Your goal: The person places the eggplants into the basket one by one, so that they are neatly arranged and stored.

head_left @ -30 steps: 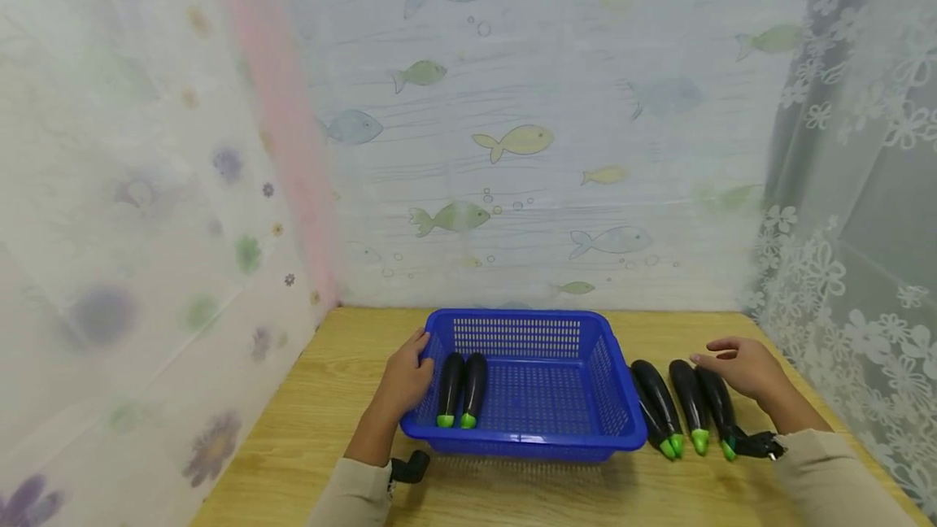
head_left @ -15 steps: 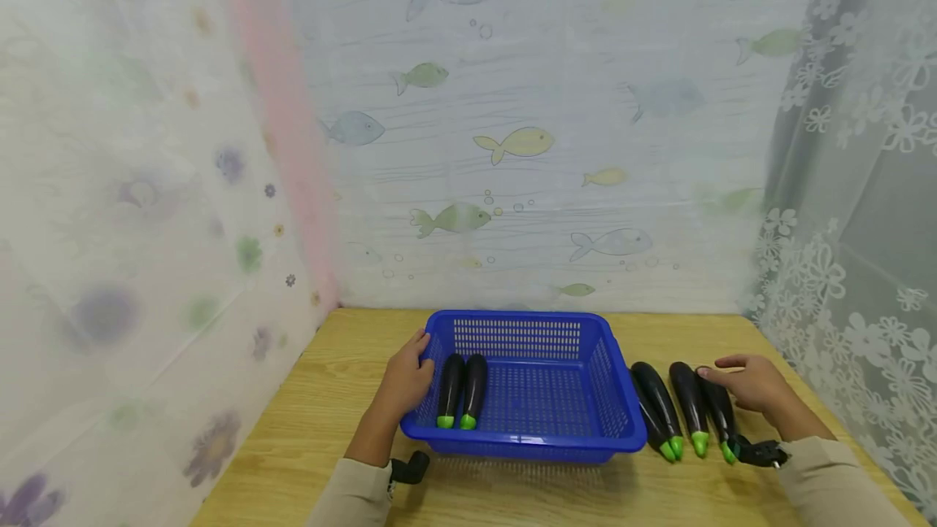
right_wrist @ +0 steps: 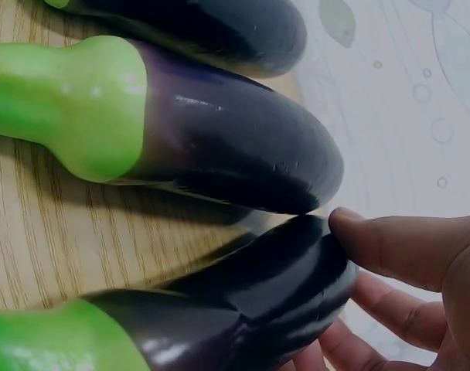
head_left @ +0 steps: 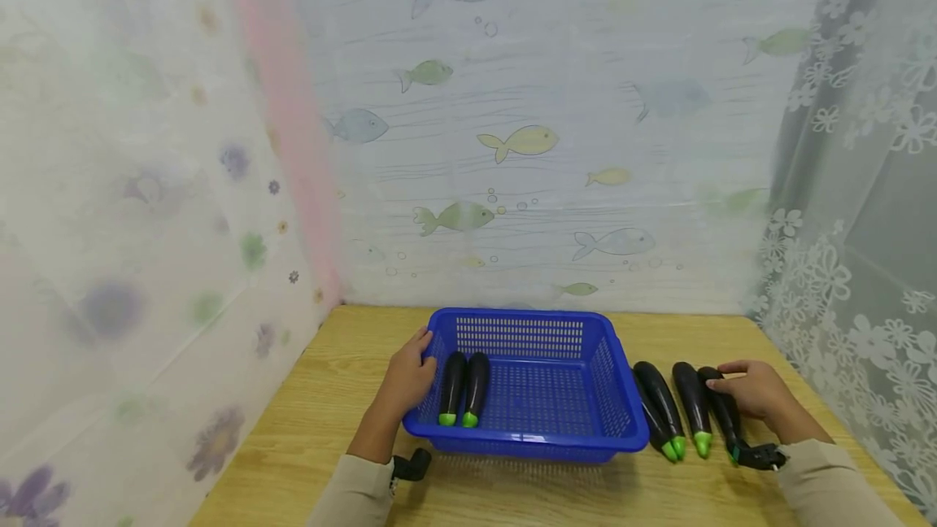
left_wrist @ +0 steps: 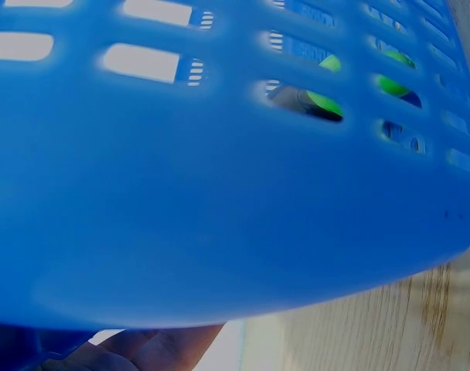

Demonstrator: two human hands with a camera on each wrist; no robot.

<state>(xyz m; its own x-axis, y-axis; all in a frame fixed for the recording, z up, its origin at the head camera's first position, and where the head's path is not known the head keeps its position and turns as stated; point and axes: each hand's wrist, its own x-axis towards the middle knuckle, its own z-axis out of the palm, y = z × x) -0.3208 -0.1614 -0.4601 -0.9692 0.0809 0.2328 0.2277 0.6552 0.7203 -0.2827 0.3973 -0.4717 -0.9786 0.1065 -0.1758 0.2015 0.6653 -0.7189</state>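
Nearest me, the table [head_left: 329,364] runs out of the picture, its front edge cut off, so only the ends of my sleeves [head_left: 834,478] show. My right hand [head_left: 757,390] has come down near the table's right edge: 1 second ago it hovered there holding nothing, and now thumb and fingers close narrowly round the dark end of the outermost eggplant [head_left: 723,411]. So 1 of the 4 outside the blue basket [head_left: 523,437] is now in my grip, its green cap towards the table's front edge. The black wrist camera [head_left: 761,456] covers part of that cap, and I cannot tell whether the eggplant has left the wood. The neighbouring eggplant [head_left: 691,407] lies with its dark end close to my thumb; 2 more eggplants [head_left: 662,398] lie together, the leftmost partly hidden by the basket's right rim.

My left hand [head_left: 407,376] has stayed put, holding the basket's left rim, though most of its fingers are out of sight in the left wrist view. There, the holes show only green scraps of the 2 eggplants inside [head_left: 477,387], side by side along the basket's left wall. Beyond the table's back edge, the fish curtain [head_left: 527,218] hangs pale and faint
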